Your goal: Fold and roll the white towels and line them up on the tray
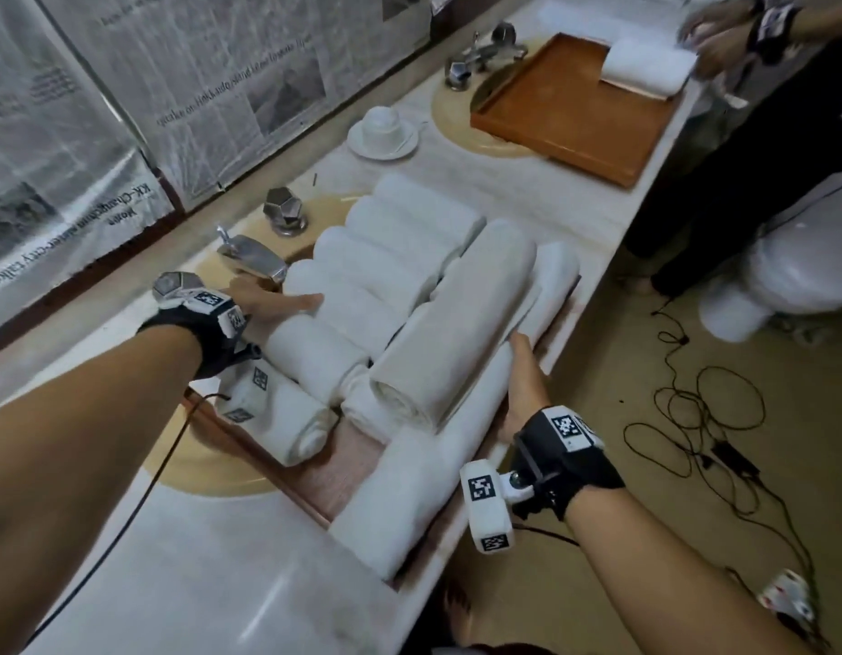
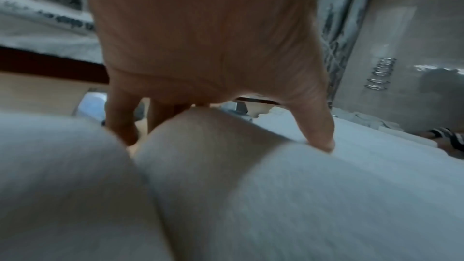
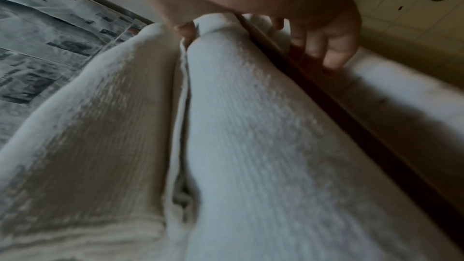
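Hands: our left hand (image 1: 272, 307) lies flat on the rolled towels (image 1: 362, 286); our right hand (image 1: 523, 385) grips the long roll (image 1: 438, 465) at the tray (image 1: 324, 475) edge. Soft, light, unrolls easily; we'd hold it mid-length.

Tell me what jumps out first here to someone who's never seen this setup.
The mass of rolled white towels packed on the near tray over the sink, with one long roll lying on top of the rest. The left hand rests flat on the rolls by the faucet; the right hand grips the tray's floor-side edge. Farther along the counter, another person's hands work a towel on a second, nearly bare tray.
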A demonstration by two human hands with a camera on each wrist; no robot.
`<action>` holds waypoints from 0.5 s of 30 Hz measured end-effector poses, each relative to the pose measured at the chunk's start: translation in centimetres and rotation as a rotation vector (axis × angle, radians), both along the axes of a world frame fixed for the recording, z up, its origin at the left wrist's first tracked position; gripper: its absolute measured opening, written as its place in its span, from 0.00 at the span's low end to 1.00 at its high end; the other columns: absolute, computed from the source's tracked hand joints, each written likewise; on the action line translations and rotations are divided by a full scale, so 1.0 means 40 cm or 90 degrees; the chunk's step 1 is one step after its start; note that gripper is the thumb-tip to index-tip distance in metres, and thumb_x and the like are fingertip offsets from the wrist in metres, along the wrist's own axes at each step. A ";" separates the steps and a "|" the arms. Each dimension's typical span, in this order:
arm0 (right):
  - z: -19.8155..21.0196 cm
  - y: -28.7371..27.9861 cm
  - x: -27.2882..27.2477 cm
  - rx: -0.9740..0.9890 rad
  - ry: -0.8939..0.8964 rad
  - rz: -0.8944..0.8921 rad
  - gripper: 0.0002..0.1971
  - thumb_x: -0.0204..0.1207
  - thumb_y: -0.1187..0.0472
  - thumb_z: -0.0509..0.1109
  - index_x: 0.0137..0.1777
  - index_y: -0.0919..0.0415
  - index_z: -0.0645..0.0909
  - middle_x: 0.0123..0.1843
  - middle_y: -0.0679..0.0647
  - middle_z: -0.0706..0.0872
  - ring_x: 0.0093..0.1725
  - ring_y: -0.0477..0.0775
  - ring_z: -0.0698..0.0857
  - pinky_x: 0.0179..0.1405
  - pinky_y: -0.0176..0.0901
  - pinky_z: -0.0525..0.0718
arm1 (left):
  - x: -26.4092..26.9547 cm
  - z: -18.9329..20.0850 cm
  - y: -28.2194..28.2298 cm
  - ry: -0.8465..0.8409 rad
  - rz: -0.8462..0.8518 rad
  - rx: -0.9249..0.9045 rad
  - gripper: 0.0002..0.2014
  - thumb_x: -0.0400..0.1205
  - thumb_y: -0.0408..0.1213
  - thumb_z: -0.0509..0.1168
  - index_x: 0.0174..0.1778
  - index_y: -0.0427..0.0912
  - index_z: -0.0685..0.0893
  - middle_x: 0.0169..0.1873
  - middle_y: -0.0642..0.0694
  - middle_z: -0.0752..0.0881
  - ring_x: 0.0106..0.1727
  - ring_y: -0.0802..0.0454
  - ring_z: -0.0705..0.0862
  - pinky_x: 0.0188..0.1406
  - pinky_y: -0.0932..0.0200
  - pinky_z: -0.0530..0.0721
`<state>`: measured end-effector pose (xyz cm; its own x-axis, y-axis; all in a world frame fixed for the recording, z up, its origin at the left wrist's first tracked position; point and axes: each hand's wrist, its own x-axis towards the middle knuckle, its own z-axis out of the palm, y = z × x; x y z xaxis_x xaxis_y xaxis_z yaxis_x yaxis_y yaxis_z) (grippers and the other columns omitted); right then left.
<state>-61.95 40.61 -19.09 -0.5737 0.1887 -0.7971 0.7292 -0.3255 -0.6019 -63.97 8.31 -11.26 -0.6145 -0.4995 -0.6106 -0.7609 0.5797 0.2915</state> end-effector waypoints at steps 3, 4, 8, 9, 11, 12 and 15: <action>0.007 -0.011 -0.002 0.018 0.000 -0.013 0.49 0.43 0.31 0.72 0.68 0.51 0.73 0.60 0.60 0.84 0.53 0.65 0.86 0.49 0.61 0.85 | -0.004 -0.037 -0.034 -0.014 -0.036 0.033 0.63 0.50 0.76 0.75 0.78 0.41 0.70 0.74 0.40 0.74 0.69 0.37 0.78 0.66 0.40 0.79; 0.006 -0.014 -0.003 0.026 0.001 -0.019 0.49 0.43 0.33 0.72 0.68 0.52 0.74 0.61 0.61 0.84 0.53 0.65 0.85 0.51 0.62 0.84 | -0.005 -0.037 -0.037 -0.013 -0.053 0.036 0.64 0.47 0.78 0.73 0.76 0.42 0.73 0.73 0.40 0.76 0.68 0.37 0.79 0.67 0.41 0.79; 0.027 -0.009 0.008 0.034 0.008 -0.045 0.52 0.41 0.36 0.71 0.72 0.52 0.71 0.66 0.58 0.80 0.60 0.65 0.82 0.59 0.64 0.81 | 0.008 -0.044 -0.023 -0.026 -0.058 0.044 0.70 0.37 0.78 0.75 0.73 0.39 0.75 0.68 0.41 0.80 0.60 0.41 0.83 0.63 0.46 0.81; 0.032 -0.002 0.012 0.038 0.017 -0.034 0.52 0.42 0.36 0.70 0.73 0.51 0.70 0.67 0.58 0.79 0.62 0.65 0.81 0.61 0.64 0.81 | 0.032 -0.011 0.016 -0.036 -0.056 0.056 0.63 0.46 0.75 0.77 0.73 0.38 0.75 0.68 0.41 0.80 0.55 0.44 0.83 0.58 0.50 0.81; 0.029 0.025 0.019 0.035 0.029 -0.013 0.53 0.43 0.35 0.69 0.74 0.51 0.70 0.68 0.58 0.79 0.62 0.66 0.81 0.62 0.65 0.79 | 0.070 0.018 0.076 -0.044 -0.050 0.084 0.41 0.71 0.60 0.75 0.73 0.36 0.74 0.67 0.40 0.78 0.48 0.47 0.80 0.49 0.53 0.76; 0.023 0.042 0.021 0.036 0.027 -0.009 0.51 0.43 0.34 0.69 0.73 0.51 0.72 0.67 0.59 0.80 0.62 0.66 0.81 0.63 0.65 0.79 | 0.091 0.026 0.106 -0.044 -0.040 0.103 0.35 0.78 0.53 0.71 0.74 0.35 0.72 0.68 0.40 0.77 0.50 0.45 0.79 0.49 0.54 0.73; -0.009 0.102 0.018 0.025 0.042 0.010 0.45 0.45 0.33 0.71 0.66 0.49 0.79 0.62 0.58 0.85 0.57 0.66 0.85 0.60 0.64 0.81 | 0.146 0.027 0.160 -0.046 -0.035 0.170 0.30 0.84 0.47 0.65 0.79 0.37 0.67 0.73 0.45 0.74 0.70 0.42 0.75 0.59 0.56 0.71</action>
